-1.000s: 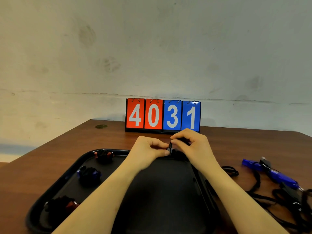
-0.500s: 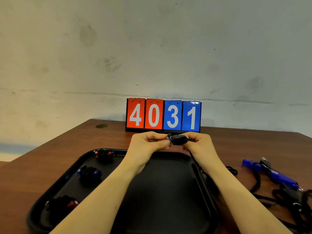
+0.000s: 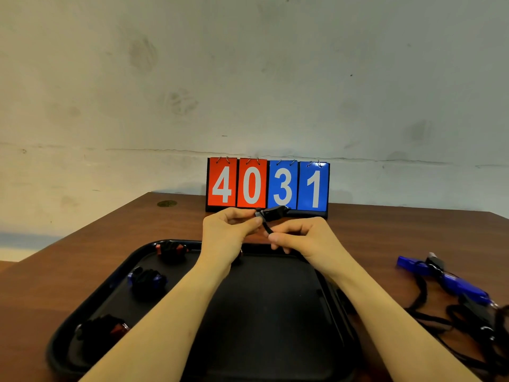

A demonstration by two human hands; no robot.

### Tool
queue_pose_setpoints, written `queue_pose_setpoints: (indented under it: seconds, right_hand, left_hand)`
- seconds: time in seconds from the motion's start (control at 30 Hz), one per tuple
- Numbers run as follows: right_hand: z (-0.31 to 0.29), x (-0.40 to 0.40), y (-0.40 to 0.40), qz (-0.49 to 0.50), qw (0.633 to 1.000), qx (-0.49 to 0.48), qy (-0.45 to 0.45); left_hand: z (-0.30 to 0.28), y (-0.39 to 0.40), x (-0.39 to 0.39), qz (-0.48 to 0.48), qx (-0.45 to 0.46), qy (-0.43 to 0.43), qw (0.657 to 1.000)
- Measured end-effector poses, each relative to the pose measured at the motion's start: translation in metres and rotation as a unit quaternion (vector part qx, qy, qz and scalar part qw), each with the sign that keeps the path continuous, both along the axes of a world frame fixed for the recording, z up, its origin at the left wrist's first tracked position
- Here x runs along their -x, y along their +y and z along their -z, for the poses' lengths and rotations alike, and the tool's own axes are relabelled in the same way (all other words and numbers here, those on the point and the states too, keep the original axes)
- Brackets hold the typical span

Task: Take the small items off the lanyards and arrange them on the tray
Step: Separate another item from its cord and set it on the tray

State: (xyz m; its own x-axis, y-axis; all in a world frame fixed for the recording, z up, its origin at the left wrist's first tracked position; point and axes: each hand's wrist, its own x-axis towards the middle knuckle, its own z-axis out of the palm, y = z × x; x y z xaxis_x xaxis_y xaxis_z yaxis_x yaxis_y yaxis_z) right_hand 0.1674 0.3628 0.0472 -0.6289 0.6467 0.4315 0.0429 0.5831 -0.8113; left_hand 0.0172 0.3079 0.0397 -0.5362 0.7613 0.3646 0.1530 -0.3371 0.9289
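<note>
Above the far edge of the black tray (image 3: 275, 340), my left hand (image 3: 228, 235) pinches a small black whistle-like item (image 3: 272, 213). My right hand (image 3: 300, 237) pinches the black lanyard cord (image 3: 266, 228) hanging just under it. Three wound bundles lie along the tray's left side: a red-and-black one (image 3: 171, 250) at the back, a blue-and-black one (image 3: 147, 279) in the middle, and a red-and-black one (image 3: 102, 330) at the front.
Blue whistles (image 3: 440, 277) on tangled black lanyards (image 3: 468, 323) lie on the brown table (image 3: 96, 249) to the right of the tray. A flip scoreboard (image 3: 267, 186) reading 4031 stands at the table's back edge against the wall.
Both hands rose from the tray's far rim with the black item. My right hand has shifted from the item down to the cord below it, while my left keeps holding the item.
</note>
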Motion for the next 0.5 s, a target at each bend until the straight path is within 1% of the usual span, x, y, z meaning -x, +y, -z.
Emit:
queue_pose_setpoints:
  seconds: [0.17,0.23,0.3,0.33,0.4,0.43,0.5]
  right_hand:
    - [-0.004,-0.004,-0.003,-0.011,1.000,-0.011,0.022]
    - [-0.003,-0.002,-0.003,0.020,0.999,-0.038,0.031]
    - [0.000,0.001,-0.001,0.085,0.988,-0.132,0.017]
    - [0.002,0.002,0.000,0.115,0.974,-0.197,0.007]
    - [0.007,0.003,0.005,0.161,0.935,-0.316,-0.012]
    - [0.008,0.004,0.006,0.182,0.917,-0.354,-0.018]
    - [0.009,0.003,0.008,0.218,0.896,-0.387,-0.014]
  left_hand:
    - [0.002,0.004,0.002,-0.030,0.019,0.061,0.998]
    - [0.003,0.005,0.002,-0.036,0.025,0.091,0.995]
    - [0.003,0.006,0.002,-0.035,0.028,0.128,0.991]
    - [0.004,0.006,0.003,-0.032,0.031,0.146,0.988]
    - [0.005,0.007,0.003,-0.021,0.043,0.176,0.983]
    - [0.006,0.007,0.003,-0.014,0.048,0.189,0.981]
    - [0.007,0.008,0.004,-0.002,0.054,0.205,0.977]
